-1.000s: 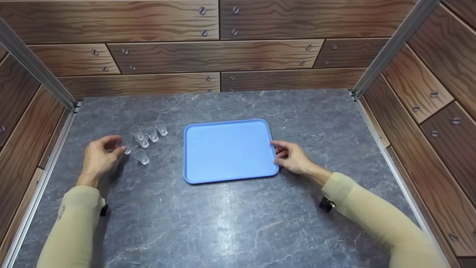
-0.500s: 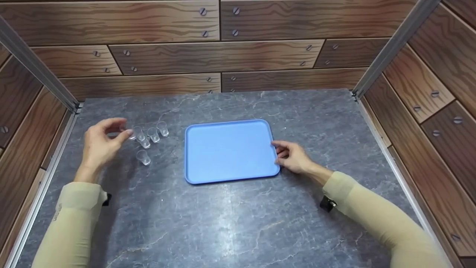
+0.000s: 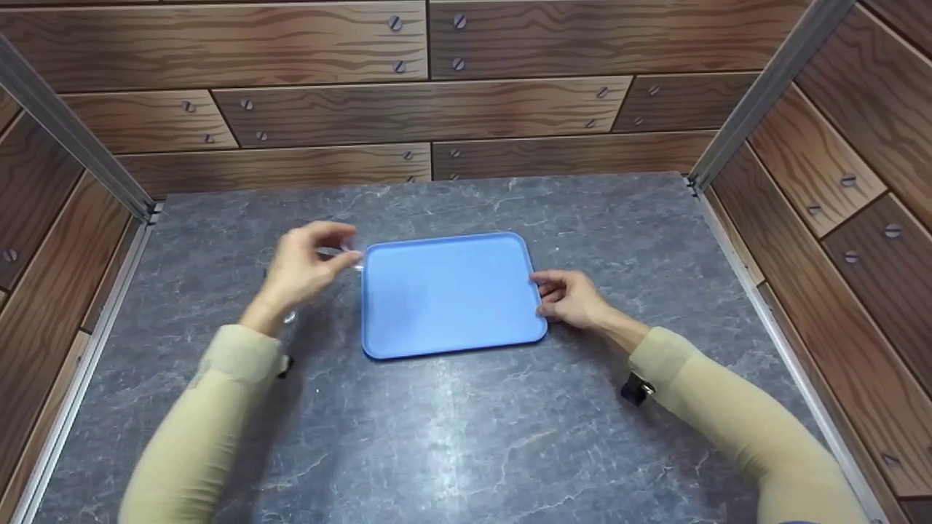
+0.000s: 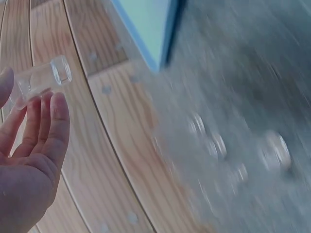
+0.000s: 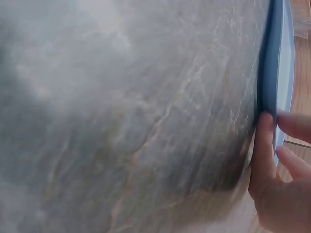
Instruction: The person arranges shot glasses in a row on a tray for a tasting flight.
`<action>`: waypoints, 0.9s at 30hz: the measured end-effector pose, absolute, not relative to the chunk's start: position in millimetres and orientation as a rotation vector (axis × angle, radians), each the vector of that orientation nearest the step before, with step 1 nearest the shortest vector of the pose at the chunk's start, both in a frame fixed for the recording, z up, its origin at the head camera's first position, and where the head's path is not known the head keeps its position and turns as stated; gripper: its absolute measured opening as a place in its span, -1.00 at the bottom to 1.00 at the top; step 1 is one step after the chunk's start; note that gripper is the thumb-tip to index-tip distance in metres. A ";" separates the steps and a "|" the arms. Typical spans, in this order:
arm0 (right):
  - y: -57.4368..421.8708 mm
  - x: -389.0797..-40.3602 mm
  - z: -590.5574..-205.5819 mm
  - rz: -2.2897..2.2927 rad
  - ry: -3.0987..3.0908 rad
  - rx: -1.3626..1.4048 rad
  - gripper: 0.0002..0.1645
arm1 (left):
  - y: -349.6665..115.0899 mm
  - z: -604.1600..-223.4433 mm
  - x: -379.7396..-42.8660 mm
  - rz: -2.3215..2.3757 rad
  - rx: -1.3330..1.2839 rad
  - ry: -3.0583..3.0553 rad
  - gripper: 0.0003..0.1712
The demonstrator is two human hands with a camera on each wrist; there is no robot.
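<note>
In the head view my left hand [image 3: 302,266] is beside the far left corner of a blue tray [image 3: 451,298]. It pinches a small clear shot glass [image 4: 43,77] between thumb and fingertips, lying sideways in the left wrist view. My right hand [image 3: 575,302] grips the tray's right rim, with fingers on both sides of the edge [image 5: 279,73] in the right wrist view. More shot glasses [image 4: 276,151] stand on the table, blurred in the left wrist view. From the head, my left hand and forearm hide most of them.
The grey marbled table [image 3: 437,422] is bounded by wood-patterned walls [image 3: 320,109] at the back and sides. Metal rails [image 3: 757,284] run along its side edges.
My left hand has picked up a shot glass from the left group and carried it right, up to the tray's left edge. The right hand and tray have stayed in place.
</note>
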State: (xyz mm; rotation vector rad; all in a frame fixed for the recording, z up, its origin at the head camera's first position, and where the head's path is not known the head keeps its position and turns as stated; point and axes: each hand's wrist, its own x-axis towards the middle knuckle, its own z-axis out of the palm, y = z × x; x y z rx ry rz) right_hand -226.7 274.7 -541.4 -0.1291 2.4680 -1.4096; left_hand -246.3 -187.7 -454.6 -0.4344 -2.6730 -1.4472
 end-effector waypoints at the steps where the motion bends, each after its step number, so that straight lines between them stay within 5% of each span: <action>1: 274.1 -227.5 -541.2 -1.407 2.474 -0.120 -0.21 | -180.0 -456.6 -248.1 -1.451 -0.461 -2.680 -0.55; 27: 268.5 -228.7 -542.4 -1.396 2.469 -0.063 -0.28 | -1.5 -511.0 -292.2 -1.655 -0.533 -2.802 -0.52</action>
